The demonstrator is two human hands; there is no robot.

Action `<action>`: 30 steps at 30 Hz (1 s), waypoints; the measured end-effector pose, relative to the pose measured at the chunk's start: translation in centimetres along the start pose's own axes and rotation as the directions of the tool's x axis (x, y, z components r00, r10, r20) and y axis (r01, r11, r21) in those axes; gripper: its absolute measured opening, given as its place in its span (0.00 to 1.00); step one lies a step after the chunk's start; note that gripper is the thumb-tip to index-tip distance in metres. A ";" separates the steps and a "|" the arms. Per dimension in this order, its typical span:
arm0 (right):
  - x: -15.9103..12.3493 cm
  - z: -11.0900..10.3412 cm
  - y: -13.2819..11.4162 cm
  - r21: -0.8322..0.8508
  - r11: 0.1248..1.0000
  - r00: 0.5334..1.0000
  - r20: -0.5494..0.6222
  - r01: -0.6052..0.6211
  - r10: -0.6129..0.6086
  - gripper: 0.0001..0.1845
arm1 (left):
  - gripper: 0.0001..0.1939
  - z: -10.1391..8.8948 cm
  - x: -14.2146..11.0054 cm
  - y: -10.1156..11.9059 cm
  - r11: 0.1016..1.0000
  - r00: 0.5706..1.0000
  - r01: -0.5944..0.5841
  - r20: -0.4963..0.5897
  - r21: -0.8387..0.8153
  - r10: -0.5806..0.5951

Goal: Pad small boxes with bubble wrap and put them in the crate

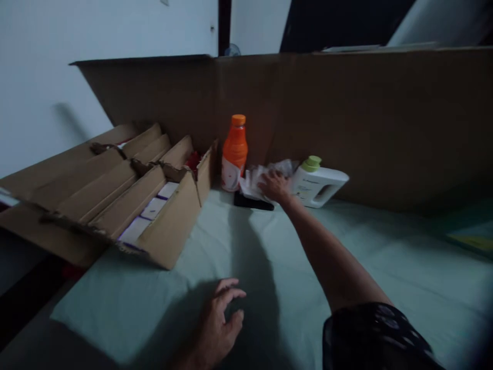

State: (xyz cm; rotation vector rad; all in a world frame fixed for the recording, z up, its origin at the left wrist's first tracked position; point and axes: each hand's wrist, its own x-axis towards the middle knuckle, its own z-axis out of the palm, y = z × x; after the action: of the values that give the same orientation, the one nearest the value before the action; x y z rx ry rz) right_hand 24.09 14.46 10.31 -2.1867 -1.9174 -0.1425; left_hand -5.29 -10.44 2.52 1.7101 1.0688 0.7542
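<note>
Right hand (274,186) is lying over the packet (252,181), a crumpled, clear-looking plastic one, with its fingers bending down onto it — can't tell from this view whether they're pinching it or only pressing, since the undersides are hidden. The packet is sitting near the cardboard wall (365,123), between the orange bottle (234,149) and the white jug (325,180), with the black item (254,202) lying flat on the near side, seemingly partly beneath it. Left hand (219,326) is hovering over or resting on the green cloth (185,303) in the foreground, fingers loosely curling, thumb apart, holding nothing. The divided box (181,221) is standing off to the left, just beside the bottle, carrying white cartons (153,208) in its near slot and something red (193,160) in a far one. Bottle and jug are both standing upright, caps on. My read: the step in hand is handling the packet, either picking it up or setting it down; one frame isn't settling which. If it's coming up, the next move is calling for a firm pinch on the loose plastic and a lift towards the near side, keeping the wrist clear of the jug. If it's staying, the fingers are needing to let go without dragging it — thin film could be snagging the black item or nudging the bottle.
</note>
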 end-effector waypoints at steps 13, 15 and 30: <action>-0.8 -7.3 -5.0 -0.118 0.989 0.992 -0.075 0.090 -0.100 0.24 | 0.14 -11.4 -5.2 -1.1 0.975 0.726 -0.047 -0.663 0.217 0.183; -1.9 -9.0 -8.9 -0.068 0.966 0.962 -0.096 0.251 -0.256 0.23 | 0.18 -12.2 -5.1 -2.0 0.993 0.674 0.011 -0.734 0.115 0.078; -12.8 -10.8 -21.9 -0.109 0.637 0.646 0.114 0.763 -0.755 0.09 | 0.49 -13.4 -6.7 -5.7 0.966 0.682 0.026 -0.702 -0.258 -0.206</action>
State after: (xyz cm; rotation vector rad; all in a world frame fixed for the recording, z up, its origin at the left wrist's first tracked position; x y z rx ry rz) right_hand 1.58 2.16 20.30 -1.2794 -2.8239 -0.3706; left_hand -21.32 -10.29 1.96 1.1161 1.5318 1.4842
